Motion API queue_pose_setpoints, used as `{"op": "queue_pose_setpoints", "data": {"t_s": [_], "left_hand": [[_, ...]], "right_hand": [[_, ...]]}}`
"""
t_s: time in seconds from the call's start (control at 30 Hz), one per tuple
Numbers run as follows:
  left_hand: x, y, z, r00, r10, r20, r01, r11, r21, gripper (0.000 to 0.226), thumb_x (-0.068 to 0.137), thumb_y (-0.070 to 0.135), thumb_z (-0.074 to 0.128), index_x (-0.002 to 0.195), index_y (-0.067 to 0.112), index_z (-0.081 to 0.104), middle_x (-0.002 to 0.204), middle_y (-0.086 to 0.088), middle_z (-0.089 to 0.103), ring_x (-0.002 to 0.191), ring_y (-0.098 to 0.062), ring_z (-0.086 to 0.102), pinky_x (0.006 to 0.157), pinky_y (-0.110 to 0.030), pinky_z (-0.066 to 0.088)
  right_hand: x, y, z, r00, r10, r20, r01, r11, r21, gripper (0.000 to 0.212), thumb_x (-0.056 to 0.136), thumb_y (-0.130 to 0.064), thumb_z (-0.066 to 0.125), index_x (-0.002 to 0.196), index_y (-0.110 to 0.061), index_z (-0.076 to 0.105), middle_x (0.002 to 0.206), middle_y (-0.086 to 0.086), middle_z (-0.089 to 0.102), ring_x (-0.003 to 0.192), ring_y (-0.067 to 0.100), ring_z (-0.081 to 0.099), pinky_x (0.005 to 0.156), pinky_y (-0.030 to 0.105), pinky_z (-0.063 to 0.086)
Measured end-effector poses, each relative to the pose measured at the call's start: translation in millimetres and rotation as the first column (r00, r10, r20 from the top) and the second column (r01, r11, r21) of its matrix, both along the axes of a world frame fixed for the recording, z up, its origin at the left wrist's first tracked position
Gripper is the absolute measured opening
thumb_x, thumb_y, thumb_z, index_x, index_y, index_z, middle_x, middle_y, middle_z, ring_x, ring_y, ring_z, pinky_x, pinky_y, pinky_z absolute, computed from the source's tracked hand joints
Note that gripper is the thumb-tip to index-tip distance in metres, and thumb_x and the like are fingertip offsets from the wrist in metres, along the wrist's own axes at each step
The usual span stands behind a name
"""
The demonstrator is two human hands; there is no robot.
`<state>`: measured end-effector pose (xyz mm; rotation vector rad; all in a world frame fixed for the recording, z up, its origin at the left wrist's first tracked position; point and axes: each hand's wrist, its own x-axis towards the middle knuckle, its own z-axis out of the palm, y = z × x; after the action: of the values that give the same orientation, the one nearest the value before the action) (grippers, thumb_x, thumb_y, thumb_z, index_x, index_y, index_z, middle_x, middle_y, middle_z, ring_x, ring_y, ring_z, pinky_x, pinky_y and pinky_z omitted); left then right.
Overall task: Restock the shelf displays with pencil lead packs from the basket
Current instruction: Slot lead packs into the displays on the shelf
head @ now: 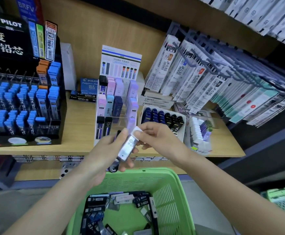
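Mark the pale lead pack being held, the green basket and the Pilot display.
pale lead pack [127, 146]: head view, on its clear body.
green basket [168, 190]: head view, on its right inner wall.
Pilot display [7, 31]: head view, on its black header card.

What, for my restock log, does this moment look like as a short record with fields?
left hand: grips a bundle of dark lead packs
right hand: pinches the white-capped end of a clear lead pack lying on that bundle
green basket: below both hands, loose packs inside
white tiered display: on the shelf behind the hands, some front slots unfilled
stage: clear pack not yet placed
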<state>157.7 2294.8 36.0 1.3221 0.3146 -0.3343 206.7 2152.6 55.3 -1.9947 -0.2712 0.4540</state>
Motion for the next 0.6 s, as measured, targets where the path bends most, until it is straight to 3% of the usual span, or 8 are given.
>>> {"op": "queue_pose_setpoints", "data": {"t_s": [0.13,0.27,0.37,0.43,0.5,0.6], "left_hand": [[3,-17,-9,0.999,-0.006,-0.037,0.009,0.998,0.064,0.04,0.097,0.042,0.039,0.096,0.007,0.059,0.044,0.0,0.055,0.033,-0.01,0.04,0.036,-0.019,0.029],[9,-36,-18,0.998,-0.029,-0.058,0.031,0.999,0.036,0.039,0.097,0.041,0.04,0.102,0.007,0.058,0.058,-0.001,0.051,0.034,-0.009,0.03,0.035,-0.019,0.024],[14,-51,-23,0.992,-0.08,-0.095,0.082,0.996,0.025,0.034,0.098,0.039,0.042,0.093,0.006,0.051,0.052,-0.001,0.041,0.034,-0.01,0.027,0.036,-0.021,0.024],[18,-60,-26,0.989,-0.101,-0.109,0.104,0.994,0.021,0.032,0.1,0.027,0.042,0.078,0.005,0.047,0.043,-0.002,0.037,0.033,-0.013,0.026,0.035,-0.021,0.024],[21,-68,-28,0.989,-0.098,-0.113,0.1,0.995,0.012,0.031,0.098,0.018,0.04,0.07,0.005,0.045,0.041,-0.004,0.037,0.033,-0.014,0.028,0.034,-0.019,0.026],[24,-77,-31,0.987,-0.11,-0.117,0.113,0.993,0.022,0.027,0.098,0.014,0.039,0.073,0.004,0.045,0.048,-0.007,0.039,0.036,-0.015,0.031,0.034,-0.018,0.029]], "right_hand": [[-12,-33,6,0.995,-0.093,-0.019,0.094,0.992,0.085,0.007,0.092,-0.008,0.055,0.088,-0.012,0.059,0.077,0.004,0.062,0.059,0.006,0.062,0.061,0.018,0.053],[-11,-77,12,0.953,-0.291,0.082,0.283,0.955,0.091,0.004,0.092,-0.007,0.054,0.094,-0.008,0.058,0.075,0.004,0.063,0.059,0.005,0.061,0.061,0.018,0.054],[-4,-117,11,0.861,-0.416,0.293,0.436,0.9,-0.003,0.005,0.092,-0.01,0.057,0.091,-0.015,0.056,0.075,0.001,0.063,0.061,0.007,0.061,0.064,0.023,0.055],[2,-144,7,0.784,-0.455,0.422,0.536,0.839,-0.092,0.005,0.092,-0.016,0.058,0.093,-0.019,0.054,0.077,-0.001,0.063,0.067,0.01,0.063,0.065,0.019,0.051],[8,-167,2,0.731,-0.472,0.493,0.604,0.783,-0.147,0.007,0.092,-0.02,0.058,0.097,-0.019,0.054,0.079,0.0,0.064,0.076,0.016,0.064,0.067,0.021,0.049],[15,-189,-8,0.729,-0.434,0.53,0.616,0.754,-0.229,0.008,0.092,-0.022,0.057,0.099,-0.019,0.053,0.086,0.004,0.064,0.082,0.021,0.062,0.067,0.022,0.046]]}}
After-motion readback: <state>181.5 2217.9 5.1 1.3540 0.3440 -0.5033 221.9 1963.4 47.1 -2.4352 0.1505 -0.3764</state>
